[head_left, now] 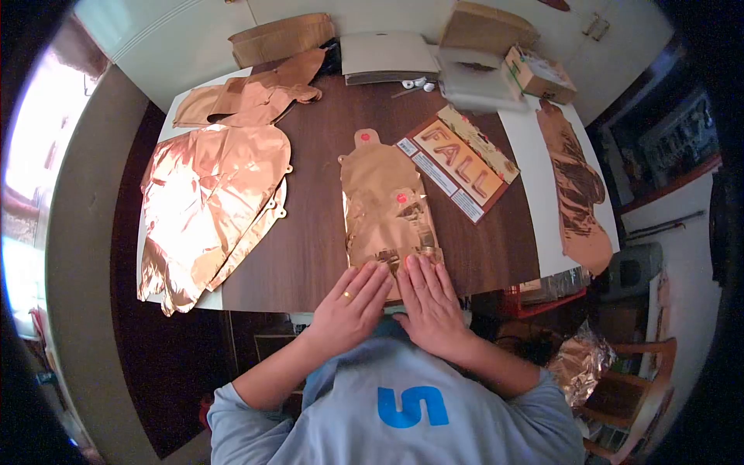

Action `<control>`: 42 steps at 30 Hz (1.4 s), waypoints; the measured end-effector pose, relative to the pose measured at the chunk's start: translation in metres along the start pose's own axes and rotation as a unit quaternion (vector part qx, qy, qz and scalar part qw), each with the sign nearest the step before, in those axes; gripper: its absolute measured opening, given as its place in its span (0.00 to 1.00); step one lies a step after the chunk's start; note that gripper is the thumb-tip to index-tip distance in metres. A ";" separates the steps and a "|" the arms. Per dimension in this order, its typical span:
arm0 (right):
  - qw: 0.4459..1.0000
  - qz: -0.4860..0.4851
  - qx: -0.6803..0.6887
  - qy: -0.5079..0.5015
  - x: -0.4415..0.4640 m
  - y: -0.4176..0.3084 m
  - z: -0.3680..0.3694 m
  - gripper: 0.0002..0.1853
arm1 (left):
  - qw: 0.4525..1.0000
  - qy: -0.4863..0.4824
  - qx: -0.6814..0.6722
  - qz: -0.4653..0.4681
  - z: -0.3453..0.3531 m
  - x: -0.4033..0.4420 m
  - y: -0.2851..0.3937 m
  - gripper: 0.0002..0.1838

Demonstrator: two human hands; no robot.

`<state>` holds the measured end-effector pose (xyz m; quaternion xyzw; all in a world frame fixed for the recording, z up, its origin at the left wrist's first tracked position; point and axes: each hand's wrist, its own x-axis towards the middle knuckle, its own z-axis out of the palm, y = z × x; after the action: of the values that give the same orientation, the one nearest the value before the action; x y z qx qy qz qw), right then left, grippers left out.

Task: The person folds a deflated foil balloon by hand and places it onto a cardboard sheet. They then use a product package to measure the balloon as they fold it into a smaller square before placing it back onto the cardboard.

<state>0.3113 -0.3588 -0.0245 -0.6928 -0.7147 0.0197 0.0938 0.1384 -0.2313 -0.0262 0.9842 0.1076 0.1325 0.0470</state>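
A flat, copper-coloured foil balloon (381,182) lies lengthwise on the brown table in front of me, with red marks on its tab and middle. My left hand (355,302) lies flat over its near left end, fingers stretched out and a ring on one of them. Beside it, my right hand (428,298) rests palm down on the near right end, its fingers also extended. The foil under both palms is hidden. Just right of the balloon is a printed package (461,163) reading FALL.
Large shiny foil balloons (209,201) are spread on the left, with more foil (248,97) behind them. Another crumpled foil piece (573,190) lies along the right edge. At the back stand a stack of boards (387,58) and a small box (541,74). A wooden chair (647,391) is at lower right.
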 end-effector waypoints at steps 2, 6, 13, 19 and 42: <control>1.000 -0.003 0.002 0.005 -0.001 0.001 0.002 0.49 | 0.999 0.047 -0.019 0.004 -0.002 -0.008 -0.004 0.31; 0.999 -0.007 0.016 0.028 -0.003 0.000 0.005 0.48 | 0.996 0.076 -0.034 0.019 0.005 -0.022 -0.009 0.28; 0.991 0.000 0.127 0.036 0.011 0.003 -0.029 0.40 | 0.990 0.068 -0.114 -0.038 -0.013 -0.005 0.010 0.34; 0.931 0.191 0.277 0.143 0.056 0.094 -0.070 0.27 | 0.994 -0.003 -0.088 -0.070 -0.007 0.019 0.025 0.38; 0.863 0.327 0.373 0.098 0.107 0.297 -0.093 0.17 | 0.997 -0.022 -0.050 -0.063 0.002 0.016 0.020 0.41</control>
<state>0.6170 -0.2504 0.0315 -0.7988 -0.3732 0.2464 0.4024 0.1580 -0.2472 -0.0221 0.9747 0.1613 0.1124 0.1064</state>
